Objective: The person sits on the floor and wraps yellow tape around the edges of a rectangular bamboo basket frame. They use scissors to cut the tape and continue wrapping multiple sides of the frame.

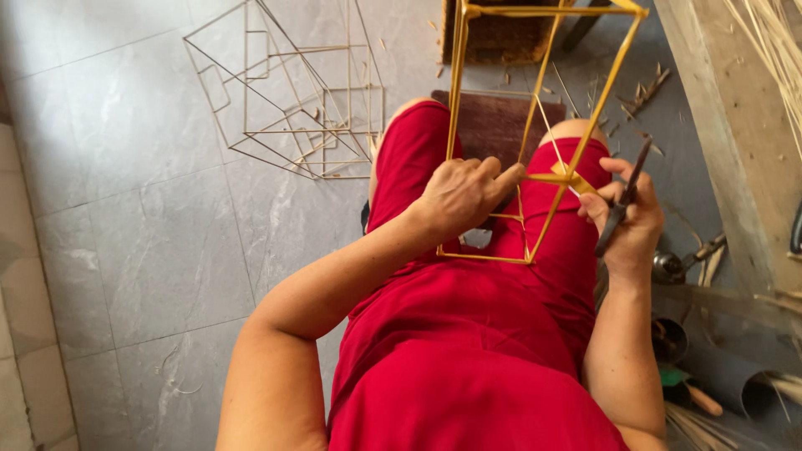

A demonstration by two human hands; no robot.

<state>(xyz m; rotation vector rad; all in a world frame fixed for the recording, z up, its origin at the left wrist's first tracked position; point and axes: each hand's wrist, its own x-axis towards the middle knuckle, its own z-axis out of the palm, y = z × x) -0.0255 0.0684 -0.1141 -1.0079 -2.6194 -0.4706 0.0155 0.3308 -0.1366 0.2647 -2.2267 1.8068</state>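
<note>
1. Yellow bamboo frame (535, 134) pinched at a joint by the left hand (461, 196), fingers curled around one thin strut and thumb stretched toward the crossing point, probably to keep the sticks from sliding apart there.
2. Right at that crossing, a small yellow binding strip (571, 178) wrapped or folded over the joint (hard to tell which), sitting between both hands.
3. Closed around a dark thin tool (625, 199), the right hand (631, 230); looks like a knife or slim scissors, blade angled up and away from the joint. Gripped mid-handle, likely so the fingertips stay free to tug the strip.
4. Frame propped on the lap, lower edge resting across the red shorts (418, 159), upper end leaning away toward the floor ahead. Seems held that way to bring the joint close to the eyes and steady it against the thighs.
5. Further out on the grey tiled floor (150, 217), a finished-looking pile of similar plain stick frames (288, 100), well apart to the left.
6. Off to the right, a wooden beam (735, 142), loose bamboo scraps (643, 96), and a few tubes and tools (685, 267) by the knee, near the tool hand.
</note>
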